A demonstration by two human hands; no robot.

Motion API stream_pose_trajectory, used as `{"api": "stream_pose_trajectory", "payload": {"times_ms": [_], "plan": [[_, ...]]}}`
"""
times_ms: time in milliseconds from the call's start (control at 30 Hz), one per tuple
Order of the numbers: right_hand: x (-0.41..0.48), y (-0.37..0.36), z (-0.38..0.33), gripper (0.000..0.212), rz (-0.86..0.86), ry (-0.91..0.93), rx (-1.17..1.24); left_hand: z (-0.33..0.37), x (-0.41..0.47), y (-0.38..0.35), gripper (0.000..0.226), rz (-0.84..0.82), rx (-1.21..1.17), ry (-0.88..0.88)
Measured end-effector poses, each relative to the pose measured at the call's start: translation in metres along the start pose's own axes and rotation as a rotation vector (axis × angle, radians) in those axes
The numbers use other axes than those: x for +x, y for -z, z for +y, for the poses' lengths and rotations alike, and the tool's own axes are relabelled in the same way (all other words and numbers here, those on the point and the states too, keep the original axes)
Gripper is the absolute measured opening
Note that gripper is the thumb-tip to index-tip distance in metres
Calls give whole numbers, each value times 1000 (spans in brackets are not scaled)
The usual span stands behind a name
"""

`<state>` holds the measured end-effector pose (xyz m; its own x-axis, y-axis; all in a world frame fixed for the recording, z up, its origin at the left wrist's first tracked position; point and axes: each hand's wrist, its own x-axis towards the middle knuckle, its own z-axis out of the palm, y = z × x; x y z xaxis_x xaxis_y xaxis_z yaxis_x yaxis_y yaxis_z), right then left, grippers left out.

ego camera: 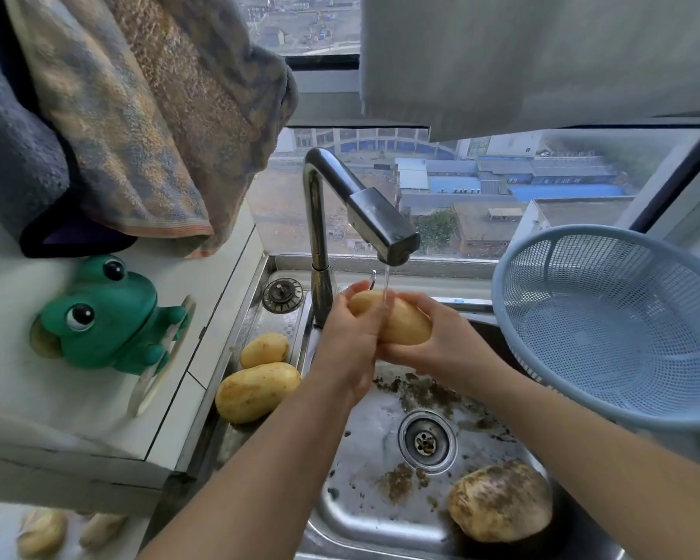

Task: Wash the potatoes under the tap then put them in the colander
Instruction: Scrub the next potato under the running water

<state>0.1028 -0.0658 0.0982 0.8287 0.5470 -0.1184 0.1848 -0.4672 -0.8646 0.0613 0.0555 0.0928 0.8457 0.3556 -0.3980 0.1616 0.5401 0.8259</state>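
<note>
Potato [397, 321] in my two hands sits right under the tap spout [384, 232], with a thin stream of water [386, 286] running onto its top. From the head view, my left hand [350, 333] wraps its fingers over the potato's left end, pressed against the skin, while my right hand [429, 345] cups it from below and behind, fingers curled closed around it. Both hold it above the steel sink [364, 499], well clear of the basin floor.

Two cleaner potatoes [259, 381] lie touching each other on the sink's left ledge, beside the tap's base. One muddy potato [500, 505] rests in the basin near the drain [427, 441], with smears of dirt [421, 394] across the steel around it. A blue plastic colander [615, 317] stands tilted at the sink's right edge, near my right forearm, and holds nothing that I can see.

On the white wall to the left hangs a green frog holder [102, 317] (its mouth seems to hold something, though I cannot tell what). Towels [138, 115] hang above it.
</note>
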Motion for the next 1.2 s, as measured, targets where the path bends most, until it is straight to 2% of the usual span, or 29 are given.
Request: {"api": "stream_pose_trajectory", "payload": {"times_ms": [133, 200, 300, 367, 433, 533, 600, 700, 800, 867, 967, 1067, 1200], "plan": [[1, 6, 3, 62, -26, 9, -140, -6, -11, 7, 60, -125, 378, -112], [4, 10, 5, 53, -98, -45, -106, -2, -12, 14, 71, -250, 491, -123], [8, 19, 4, 42, -284, -115, 60, 9, -8, 30, 85, -423, 554, -64], [11, 22, 3, 38, -350, -116, 134, 15, -4, 38, 87, -501, 481, -20], [13, 22, -1, 40, -343, -109, 147, 16, -4, 36, 78, -471, 398, -27], [16, 18, -4, 52, -269, -36, 35, 5, -6, 20, 58, -265, 425, -144], [16, 16, -3, 51, -250, -31, 34, 2, -6, 14, 47, -209, 404, -149], [15, 20, 2, 48, -339, -113, 169, 12, -3, 26, 65, -381, 315, -8], [17, 23, 9, 58, -479, -217, 322, 18, -1, 40, 82, -502, 416, 2], [18, 22, 9, 55, -539, -276, 410, 17, -2, 41, 81, -509, 462, -36], [18, 22, 5, 65, -561, -304, 486, 12, -4, 38, 72, -484, 367, -98], [16, 20, -4, 62, -515, -284, 536, 4, -6, 26, 58, -390, 197, -181], [15, 9, -8, 66, -380, -252, 448, -3, -6, 4, 44, -88, 120, -299]]}}
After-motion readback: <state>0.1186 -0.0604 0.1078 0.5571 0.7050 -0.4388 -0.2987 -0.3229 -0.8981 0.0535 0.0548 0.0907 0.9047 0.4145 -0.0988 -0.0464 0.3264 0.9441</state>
